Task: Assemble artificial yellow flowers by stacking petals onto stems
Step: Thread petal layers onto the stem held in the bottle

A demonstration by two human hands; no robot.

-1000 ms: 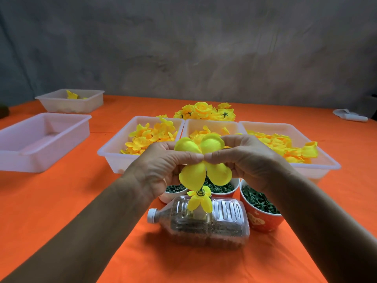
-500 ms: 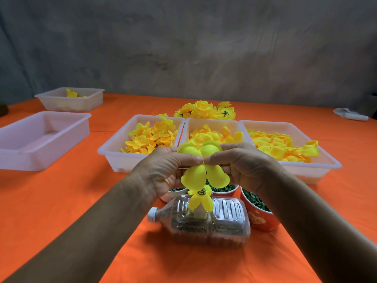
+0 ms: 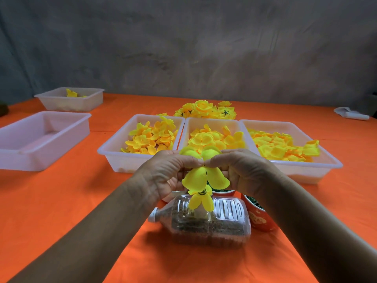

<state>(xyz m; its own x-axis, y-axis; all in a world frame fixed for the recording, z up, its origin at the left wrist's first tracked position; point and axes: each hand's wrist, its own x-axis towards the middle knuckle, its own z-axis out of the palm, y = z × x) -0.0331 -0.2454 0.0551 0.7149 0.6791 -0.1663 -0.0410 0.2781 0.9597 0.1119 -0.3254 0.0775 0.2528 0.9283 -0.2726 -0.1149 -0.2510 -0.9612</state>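
My left hand point(image 3: 169, 176) and my right hand point(image 3: 242, 170) meet at centre and together pinch a large yellow petal piece point(image 3: 204, 174) at its middle, thumbs and forefingers almost touching. Two lobes stand up above the fingers and two hang down. Just below it a smaller yellow flower layer point(image 3: 201, 200) sits on a stem stuck upright in a clear plastic bottle point(image 3: 206, 223) lying on its side. The stem itself is mostly hidden by the petals.
Three white trays of yellow petals point(image 3: 140, 160), point(image 3: 212, 137), point(image 3: 293, 166) stand behind my hands, with finished flowers point(image 3: 206, 111) beyond them. Red cups of green parts point(image 3: 259, 217) sit right of the bottle. Two more white trays point(image 3: 40, 139), point(image 3: 71, 101) stand at the left on the orange cloth.
Both hands have lowered the large petal piece toward the small flower on the bottle. The grip is unchanged and the bottle has stayed put.
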